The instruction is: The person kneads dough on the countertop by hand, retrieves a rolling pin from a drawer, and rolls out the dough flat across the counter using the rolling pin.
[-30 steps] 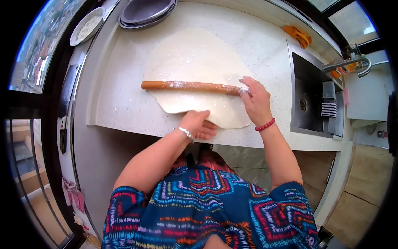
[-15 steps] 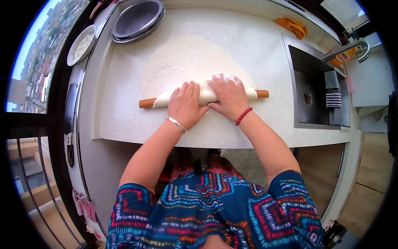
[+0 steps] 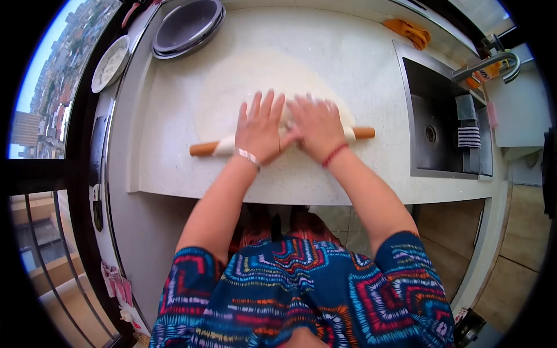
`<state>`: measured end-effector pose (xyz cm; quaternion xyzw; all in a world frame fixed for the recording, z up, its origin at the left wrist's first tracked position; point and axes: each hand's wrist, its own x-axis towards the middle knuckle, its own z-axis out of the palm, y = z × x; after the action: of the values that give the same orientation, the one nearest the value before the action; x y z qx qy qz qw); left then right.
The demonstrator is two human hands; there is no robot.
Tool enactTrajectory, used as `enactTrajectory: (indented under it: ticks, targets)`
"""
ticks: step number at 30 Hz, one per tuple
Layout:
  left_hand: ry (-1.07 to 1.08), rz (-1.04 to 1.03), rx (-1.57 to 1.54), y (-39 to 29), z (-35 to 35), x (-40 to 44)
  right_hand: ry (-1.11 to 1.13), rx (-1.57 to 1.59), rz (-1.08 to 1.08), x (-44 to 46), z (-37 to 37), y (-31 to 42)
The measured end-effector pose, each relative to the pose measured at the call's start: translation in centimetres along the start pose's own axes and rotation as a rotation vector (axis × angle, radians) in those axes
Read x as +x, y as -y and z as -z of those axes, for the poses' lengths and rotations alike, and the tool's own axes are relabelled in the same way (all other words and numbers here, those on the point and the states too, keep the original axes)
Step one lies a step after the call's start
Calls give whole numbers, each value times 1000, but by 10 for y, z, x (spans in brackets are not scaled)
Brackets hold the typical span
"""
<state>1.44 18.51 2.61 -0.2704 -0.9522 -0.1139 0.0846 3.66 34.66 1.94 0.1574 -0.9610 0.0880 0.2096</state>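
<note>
A wide, thin sheet of dough (image 3: 255, 75) lies on the pale countertop, its near edge wrapped around a wooden rolling pin (image 3: 204, 149). Both bare ends of the pin stick out of the wrap. My left hand (image 3: 261, 127) rests on the wrapped pin left of its middle, fingers stretched and spread. Beside it, my right hand (image 3: 318, 124) lies on the wrap with fingers extended and slightly blurred. The two thumbs meet or nearly meet near the pin's centre. Much of the wrapped dough is hidden under my hands.
Stacked grey bowls (image 3: 188, 26) stand at the back left. A white bowl of flour-like powder (image 3: 110, 64) sits on the window ledge, with a knife (image 3: 97, 207) nearer me. On the right are a sink (image 3: 435, 116), a faucet (image 3: 493, 64) and an orange cloth (image 3: 409, 33).
My hands have moved closer together along the pin, and their fingers have straightened and spread. The pin's left end sits slightly further left and nearer me.
</note>
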Motion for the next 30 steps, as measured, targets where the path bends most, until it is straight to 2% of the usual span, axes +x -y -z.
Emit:
enactTrajectory:
  ticks: [1,2,4,5,7,10,11,12,14,16,17,18,19,20,23,26,28,30]
  targets:
    - [11,6,-4,-3,0,0,239,11,-50,16,9,3]
    - [124,-23,-49,-4,1,-2,479,22,-100,23,17,6]
    - [266,-110,-71,-11,1,-25,471,113,-42,-21,25,18]
    - [310,-165,-109,-21,12,-48,334,162,-15,-52,31,24]
    - [223,-165,-145,-42,24,-92,276,147,84,-93,43,37]
    - [246,-140,-131,-40,22,-79,298,170,100,-89,37,30]
    - [277,-105,-115,-37,17,-62,255,90,109,-73,29,21]
    - [203,-98,-68,-29,3,-45,296,35,92,-47,28,14]
    - [92,-56,-45,-20,0,-12,113,-38,7,-13,14,3]
    - [157,-78,-61,-29,2,-33,483,55,-3,-20,34,12]
    - [223,-93,-77,-35,5,-51,523,102,10,-38,42,18]
    - [284,-103,-120,-46,21,-72,515,120,-8,-63,50,26]
    - [258,-140,-144,-50,22,-96,296,200,106,-95,44,25]
    - [243,-149,-148,-57,26,-109,245,145,159,-109,51,31]
    - [228,-94,-107,-61,22,-103,237,197,155,-103,42,25]
    - [184,-58,-63,-38,7,-46,294,89,125,-48,24,2]
    - [40,-14,17,-23,1,-17,143,54,10,-26,14,-8]
    - [60,2,41,-20,15,-35,183,64,22,-44,26,-3]
